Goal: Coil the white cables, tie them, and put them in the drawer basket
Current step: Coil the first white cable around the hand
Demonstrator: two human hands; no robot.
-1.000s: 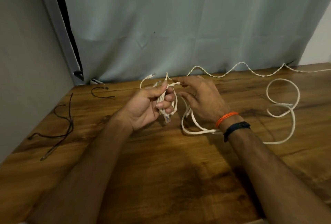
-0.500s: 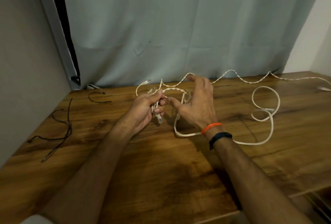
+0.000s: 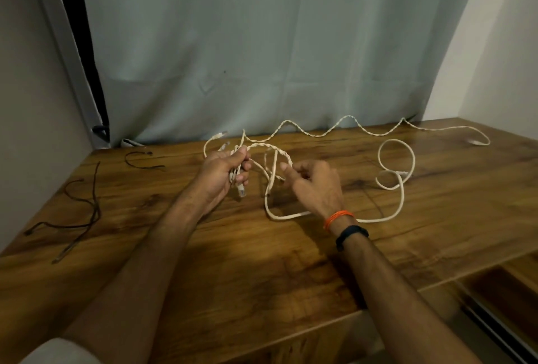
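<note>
My left hand (image 3: 222,172) grips a small bundle of white cable, with a plug end (image 3: 241,191) hanging below the fist. A twisted white cable (image 3: 320,134) arches from that fist to my right hand (image 3: 317,187), then snakes along the back of the wooden table (image 3: 262,261). My right hand's fingers are curled, and they seem to pinch this twisted cable near its thumb. A smooth white cable (image 3: 396,156) lies in loops on the right. It runs under my right wrist to the bundle. No drawer basket shows.
Two thin black cords (image 3: 87,212) (image 3: 142,159) lie at the table's left side. A grey curtain (image 3: 262,57) hangs behind the table and a wall closes the left. Below the table's front right edge is a dark wooden recess (image 3: 509,290).
My right hand has come down from the top of the twisted loop and moved right, away from my left hand. My left hand keeps its hold on the bundle. The view has shifted a little.
</note>
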